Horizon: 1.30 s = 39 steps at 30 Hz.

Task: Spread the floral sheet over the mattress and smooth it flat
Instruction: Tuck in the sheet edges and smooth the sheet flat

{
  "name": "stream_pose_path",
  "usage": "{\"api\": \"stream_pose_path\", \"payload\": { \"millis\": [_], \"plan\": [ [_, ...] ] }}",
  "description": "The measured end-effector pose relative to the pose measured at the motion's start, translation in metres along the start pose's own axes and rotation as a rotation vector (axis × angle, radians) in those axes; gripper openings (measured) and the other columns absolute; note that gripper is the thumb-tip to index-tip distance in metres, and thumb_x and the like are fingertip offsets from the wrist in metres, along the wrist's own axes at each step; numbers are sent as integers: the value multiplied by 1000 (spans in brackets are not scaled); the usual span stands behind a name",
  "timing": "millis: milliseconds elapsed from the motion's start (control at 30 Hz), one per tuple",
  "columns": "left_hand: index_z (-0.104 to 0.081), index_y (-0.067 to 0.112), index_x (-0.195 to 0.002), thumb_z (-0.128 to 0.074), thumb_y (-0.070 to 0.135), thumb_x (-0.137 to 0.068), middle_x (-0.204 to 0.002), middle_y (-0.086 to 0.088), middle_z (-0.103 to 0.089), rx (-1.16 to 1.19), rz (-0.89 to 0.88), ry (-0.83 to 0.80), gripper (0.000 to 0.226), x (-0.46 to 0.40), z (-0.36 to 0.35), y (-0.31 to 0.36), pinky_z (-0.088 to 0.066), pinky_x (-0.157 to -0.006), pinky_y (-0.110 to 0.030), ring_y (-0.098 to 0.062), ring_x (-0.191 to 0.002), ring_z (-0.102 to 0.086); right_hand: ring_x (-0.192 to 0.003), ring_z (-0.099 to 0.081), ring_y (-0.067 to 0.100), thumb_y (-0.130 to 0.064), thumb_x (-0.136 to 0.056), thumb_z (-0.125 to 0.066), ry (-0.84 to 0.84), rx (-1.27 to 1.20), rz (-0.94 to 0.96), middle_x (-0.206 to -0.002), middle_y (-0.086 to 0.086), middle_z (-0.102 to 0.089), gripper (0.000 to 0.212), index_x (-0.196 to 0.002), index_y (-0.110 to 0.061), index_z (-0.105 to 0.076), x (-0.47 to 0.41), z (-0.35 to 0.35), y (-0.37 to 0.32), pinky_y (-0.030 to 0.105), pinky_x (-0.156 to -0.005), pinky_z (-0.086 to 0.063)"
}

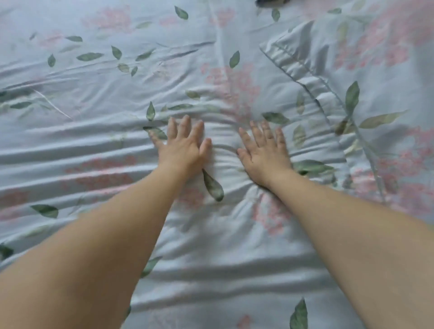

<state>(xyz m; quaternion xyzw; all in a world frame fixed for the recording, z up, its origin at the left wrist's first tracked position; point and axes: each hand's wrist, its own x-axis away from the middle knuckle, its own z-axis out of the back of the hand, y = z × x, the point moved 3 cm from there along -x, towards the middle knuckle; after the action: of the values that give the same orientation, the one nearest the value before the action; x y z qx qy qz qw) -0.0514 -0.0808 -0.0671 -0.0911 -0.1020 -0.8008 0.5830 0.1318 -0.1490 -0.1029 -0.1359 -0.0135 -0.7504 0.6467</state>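
Observation:
The floral sheet [105, 94], pale blue with pink blossoms and green leaves, fills the whole view, and the mattress under it is hidden. My left hand [182, 143] and my right hand [264, 151] lie flat on it side by side near the middle, palms down, fingers spread. Small creases bunch up between and ahead of the fingertips. Long horizontal folds run across the left half. At the upper right a hemmed edge of the sheet [303, 75] lies folded back over itself.
A small dark object [270, 2] shows at the top edge, mostly cut off. Both bare forearms reach in from the bottom corners.

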Motion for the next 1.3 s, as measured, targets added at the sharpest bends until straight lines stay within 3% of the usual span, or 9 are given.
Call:
{"api": "stream_pose_path", "payload": {
  "millis": [100,267,833,1167,1300],
  "plan": [
    [-1,42,-151,-14,62,-93,-161,10,6,-14,41,120,63,-2,-46,-9,12,-107,-68,-23,-148,11,-148,-13,27,-52,-92,-20,189,21,22,-160,4,-20,63,-151,-30,-26,-3,-20,2,47,-116,6],
    [-5,40,-152,-19,60,-93,-162,7,3,-9,40,178,64,-6,-46,-11,11,-108,-67,-23,-148,7,-145,-21,31,-49,-92,-31,217,25,44,-157,8,-27,61,-149,-26,-33,-6,-14,1,52,-117,-6],
    [-14,34,-152,-25,57,-90,-161,-1,-9,4,13,91,67,-14,-45,-12,3,-106,-73,-31,-147,-1,-147,-14,29,-51,-93,-30,157,78,25,-160,7,-18,63,-151,-26,-27,-13,-10,3,54,-117,-8],
    [-3,41,-151,-15,62,-90,-162,4,2,-3,-1,134,66,-16,-47,-12,9,-108,-69,-26,-148,7,-148,-13,27,-52,-93,-23,179,93,-5,-160,6,-19,63,-151,-28,-26,-11,-12,1,51,-118,-3],
    [-2,42,-151,-14,63,-90,-162,7,4,38,-24,157,65,-10,-48,-16,10,-107,-69,-24,-148,10,-149,-8,22,-53,-89,-11,169,71,-48,-161,1,-14,68,-152,-29,-20,3,-12,-6,46,-119,2]
  ]
}}
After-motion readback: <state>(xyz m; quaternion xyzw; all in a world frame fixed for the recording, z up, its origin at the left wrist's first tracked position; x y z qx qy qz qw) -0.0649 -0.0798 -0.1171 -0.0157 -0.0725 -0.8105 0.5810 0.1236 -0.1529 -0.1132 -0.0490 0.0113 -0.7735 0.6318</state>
